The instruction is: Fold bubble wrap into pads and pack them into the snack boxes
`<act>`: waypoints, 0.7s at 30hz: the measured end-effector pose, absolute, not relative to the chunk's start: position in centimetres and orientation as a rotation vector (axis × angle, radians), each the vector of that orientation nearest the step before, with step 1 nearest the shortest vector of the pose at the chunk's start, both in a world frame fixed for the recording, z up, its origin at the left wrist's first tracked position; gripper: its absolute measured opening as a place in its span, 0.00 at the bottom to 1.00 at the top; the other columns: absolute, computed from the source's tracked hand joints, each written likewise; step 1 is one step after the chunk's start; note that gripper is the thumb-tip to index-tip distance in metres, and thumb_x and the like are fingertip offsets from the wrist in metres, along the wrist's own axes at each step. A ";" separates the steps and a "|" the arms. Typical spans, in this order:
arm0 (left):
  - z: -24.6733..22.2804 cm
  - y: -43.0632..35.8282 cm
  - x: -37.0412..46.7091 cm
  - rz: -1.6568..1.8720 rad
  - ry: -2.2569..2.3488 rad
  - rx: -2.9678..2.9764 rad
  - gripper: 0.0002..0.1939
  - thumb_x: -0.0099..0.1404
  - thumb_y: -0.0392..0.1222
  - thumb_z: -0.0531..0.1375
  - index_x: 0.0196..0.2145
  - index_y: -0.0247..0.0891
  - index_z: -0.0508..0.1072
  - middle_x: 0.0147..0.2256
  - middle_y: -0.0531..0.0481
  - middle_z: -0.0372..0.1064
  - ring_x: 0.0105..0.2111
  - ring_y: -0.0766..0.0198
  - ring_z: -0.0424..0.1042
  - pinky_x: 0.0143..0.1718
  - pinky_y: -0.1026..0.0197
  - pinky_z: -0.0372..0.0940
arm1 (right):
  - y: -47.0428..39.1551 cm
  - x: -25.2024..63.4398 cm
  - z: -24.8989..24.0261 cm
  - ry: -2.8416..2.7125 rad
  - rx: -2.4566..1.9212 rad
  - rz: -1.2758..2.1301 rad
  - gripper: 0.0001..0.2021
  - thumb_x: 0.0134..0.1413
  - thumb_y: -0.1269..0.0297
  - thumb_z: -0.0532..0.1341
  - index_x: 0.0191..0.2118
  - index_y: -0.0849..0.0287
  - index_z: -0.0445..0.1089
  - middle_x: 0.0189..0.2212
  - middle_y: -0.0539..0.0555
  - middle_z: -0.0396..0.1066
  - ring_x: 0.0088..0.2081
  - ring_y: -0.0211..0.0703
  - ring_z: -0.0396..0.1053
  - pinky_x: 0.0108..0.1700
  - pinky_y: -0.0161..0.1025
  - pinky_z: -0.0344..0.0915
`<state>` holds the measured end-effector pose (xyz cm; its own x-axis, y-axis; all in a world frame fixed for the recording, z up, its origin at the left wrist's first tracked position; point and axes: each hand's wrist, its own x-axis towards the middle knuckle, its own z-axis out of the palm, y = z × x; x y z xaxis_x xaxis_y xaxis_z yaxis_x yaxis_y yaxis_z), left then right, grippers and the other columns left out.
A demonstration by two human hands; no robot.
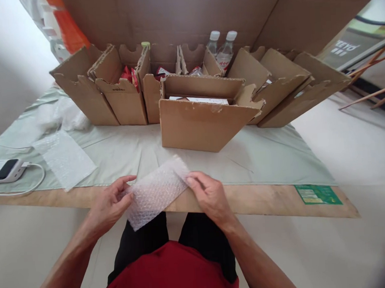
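A clear bubble wrap bag (158, 191) is stretched at a slant between my two hands, over the table's front edge. My right hand (210, 197) pinches its right side between thumb and fingers. At the bag's left edge, my left hand (111, 204) has its thumb against the plastic and the index finger held out apart; the other fingertips are partly hidden. Whether anything lies inside the bag I cannot tell. Another bubble wrap bag (66, 158) lies flat on the table to the left.
A cardboard box (201, 126) with white items stands ahead of my hands. Behind it is a row of cardboard bins (127, 100), some with red packets. Two bottles (225, 53) stand at the back. A white power bank (6, 170) with cables and a bubble wrap pile (70, 114) lie left.
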<state>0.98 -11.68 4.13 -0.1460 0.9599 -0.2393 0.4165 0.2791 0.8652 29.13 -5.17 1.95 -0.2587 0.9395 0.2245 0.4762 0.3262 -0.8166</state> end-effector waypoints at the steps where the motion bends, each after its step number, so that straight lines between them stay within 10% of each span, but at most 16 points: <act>1: 4.5 -11.2 0.9 0.833 1.717 1.237 0.29 0.58 0.53 0.62 0.55 0.38 0.73 0.29 0.55 0.65 0.29 0.63 0.66 0.32 0.60 0.62 | -5.0 30.2 2.4 -1.743 -1.292 0.861 0.10 0.68 0.60 0.59 0.42 0.54 0.77 0.39 0.52 0.81 0.41 0.45 0.77 0.45 0.42 0.72; 14: 4.9 -3.4 2.6 0.770 1.621 1.359 0.30 0.54 0.51 0.63 0.53 0.35 0.73 0.29 0.55 0.66 0.27 0.64 0.64 0.30 0.61 0.58 | -6.1 36.9 2.4 -1.497 -1.664 0.651 0.15 0.57 0.49 0.62 0.33 0.56 0.77 0.29 0.54 0.79 0.30 0.45 0.76 0.35 0.39 0.73; 21: 5.7 -4.9 0.7 0.799 1.668 1.337 0.11 0.54 0.44 0.60 0.33 0.39 0.79 0.25 0.54 0.70 0.25 0.64 0.65 0.28 0.62 0.57 | -4.4 36.3 0.8 -1.661 -1.718 0.468 0.21 0.51 0.38 0.62 0.32 0.51 0.79 0.30 0.54 0.82 0.31 0.54 0.80 0.32 0.43 0.75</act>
